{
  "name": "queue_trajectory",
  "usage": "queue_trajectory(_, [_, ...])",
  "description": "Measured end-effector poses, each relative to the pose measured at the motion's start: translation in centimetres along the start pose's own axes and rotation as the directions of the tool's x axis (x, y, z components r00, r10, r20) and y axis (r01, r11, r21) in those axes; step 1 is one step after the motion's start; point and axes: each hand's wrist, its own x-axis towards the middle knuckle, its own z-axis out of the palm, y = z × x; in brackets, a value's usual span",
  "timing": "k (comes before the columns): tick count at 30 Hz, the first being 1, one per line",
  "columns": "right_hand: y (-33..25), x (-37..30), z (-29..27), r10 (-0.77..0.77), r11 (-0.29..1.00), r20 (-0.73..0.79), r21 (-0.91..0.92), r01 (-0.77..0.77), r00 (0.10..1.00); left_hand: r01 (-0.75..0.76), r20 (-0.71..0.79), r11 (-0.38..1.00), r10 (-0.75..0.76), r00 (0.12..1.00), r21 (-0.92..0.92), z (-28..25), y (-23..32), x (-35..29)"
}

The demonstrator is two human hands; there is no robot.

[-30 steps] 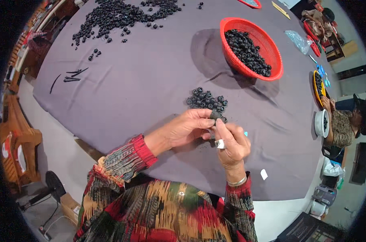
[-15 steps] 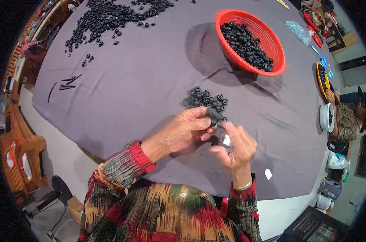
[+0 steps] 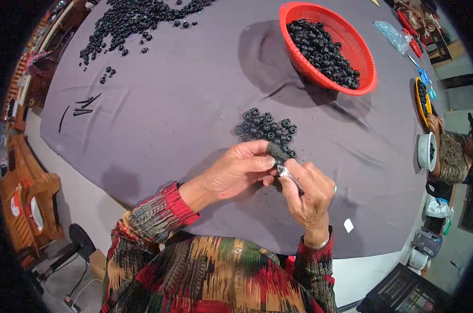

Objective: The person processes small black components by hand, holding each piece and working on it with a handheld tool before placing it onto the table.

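Observation:
My left hand [image 3: 239, 169] is closed, pinching a small round black part [image 3: 278, 162] between thumb and index finger. A dark sleeve [image 3: 276, 150] covers that index fingertip. My right hand [image 3: 309, 197] grips a small light tool with a shiny tip [image 3: 284, 171], its tip right at the black part. The fingers hide most of the tool, so its kind is unclear. Just beyond my hands lies a little pile of round black parts with ringed openings [image 3: 266, 125], resting on the grey tablecloth [image 3: 179, 109].
A red basket [image 3: 369, 62] full of black parts stands beyond the pile. More black parts [image 3: 127, 26] spread across the far left, with thin black strips [image 3: 83, 110] nearer. A white scrap [image 3: 348, 225] lies at right. Another person's hands [image 3: 434, 123] are beside a yellow tray [image 3: 423, 96].
My right thumb and fingers have come together around the light tool, and its tip has moved up against the black part. My left hand keeps its pinch. The view has shifted slightly.

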Motion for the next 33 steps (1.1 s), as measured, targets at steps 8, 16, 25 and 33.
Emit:
queue_trajectory(8, [-0.06, 0.21, 0.01, 0.017, 0.999, -0.023, 0.032, -0.017, 1.0, 0.008, 0.038, 1.0, -0.009, 0.999, 0.028, -0.26, 0.07, 0.06])
queue_trajectory(16, [-0.13, 0.31, -0.02, 0.026, 0.998, -0.027, 0.056, -0.024, 0.999, 0.0, 0.034, 0.999, -0.001, 0.999, 0.033, -0.19, 0.13, -0.03])
queue_trajectory(25, [-0.13, 0.2, 0.18, 0.047, 0.997, -0.038, 0.055, -0.045, 0.998, 0.005, 0.045, 0.999, -0.008, 0.999, 0.05, -0.24, 0.14, 0.07])
queue_trajectory(33, [-0.01, 0.28, 0.18, 0.066, 0.995, -0.025, 0.076, -0.064, 0.997, 0.02, 0.009, 0.999, -0.021, 1.0, 0.04, -0.37, 0.24, 0.03])
